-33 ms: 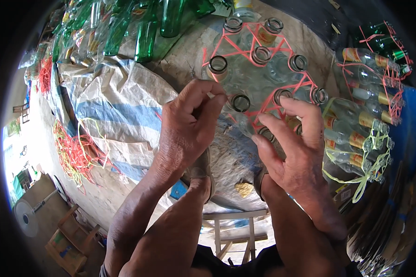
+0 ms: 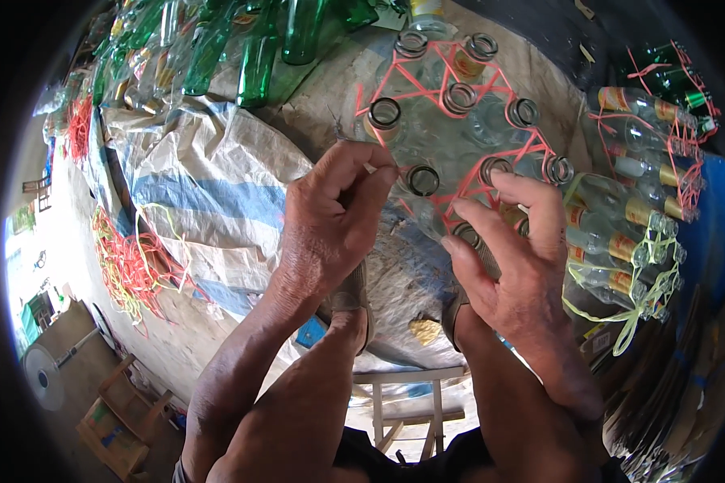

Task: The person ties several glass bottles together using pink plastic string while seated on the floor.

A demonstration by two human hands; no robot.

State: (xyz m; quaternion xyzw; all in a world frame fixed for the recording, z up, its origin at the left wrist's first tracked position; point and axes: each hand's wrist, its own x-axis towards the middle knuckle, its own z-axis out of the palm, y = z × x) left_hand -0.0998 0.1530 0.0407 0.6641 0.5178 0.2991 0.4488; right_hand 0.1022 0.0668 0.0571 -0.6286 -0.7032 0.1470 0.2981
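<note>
evidently held both hands well apart from each other, at the near side of an upright bundle of clear bottles (image 2: 485,121). pinched thumb and forefinger of the left hand (image 2: 322,205) together just beside the bundle, a grip suited to something thin, though too shadowed at the tips to tell of any strand caught there. spread the fingers of the right hand (image 2: 524,249) over the near necks without clamping on any bottle, with one fingertip at a bottle mouth (image 2: 495,171), seemingly for steadying.

had the bundle standing just ahead of the shoes (image 2: 348,291), mouths up, presumably for easy reach to every neck. saw pink ribbon (image 2: 530,146) laced in zigzags from neck to neck, linking the bottles at the top.

had other bottles (image 2: 620,241) lying on their sides at the right, tied at the necks with yellow-green ribbon (image 2: 630,326), probably to stay grouped. saw a loose ribbon tangle (image 2: 129,266) at the left, beside a striped sheet (image 2: 201,197), and green bottles (image 2: 254,76) beyond.
</note>
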